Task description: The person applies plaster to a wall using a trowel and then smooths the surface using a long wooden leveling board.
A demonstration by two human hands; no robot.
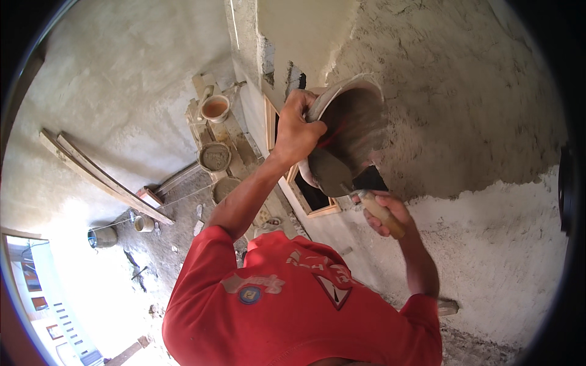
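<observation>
My left hand (297,129) grips the rim of a mortar-smeared bucket (318,105), thumb over its edge. The bucket is tipped on its side against the wall, its mouth toward me, its inside coated grey. In my right hand (398,213) is a trowel (381,215), held by its wooden handle. The trowel's rounded blade, covered in grey mortar, lies at the lower lip of the bucket mouth. Wet dark plaster (455,128) covers the wall beside the bucket, above a paler rough part (476,238).
Planks (241,146) at left carry a bucket of brownish liquid (215,108) and a bucket of mortar (214,157). My left arm partly covers another round container (224,188). Long boards (104,174) lean against the left wall. Wooden frames (320,210) border dark openings below my hands.
</observation>
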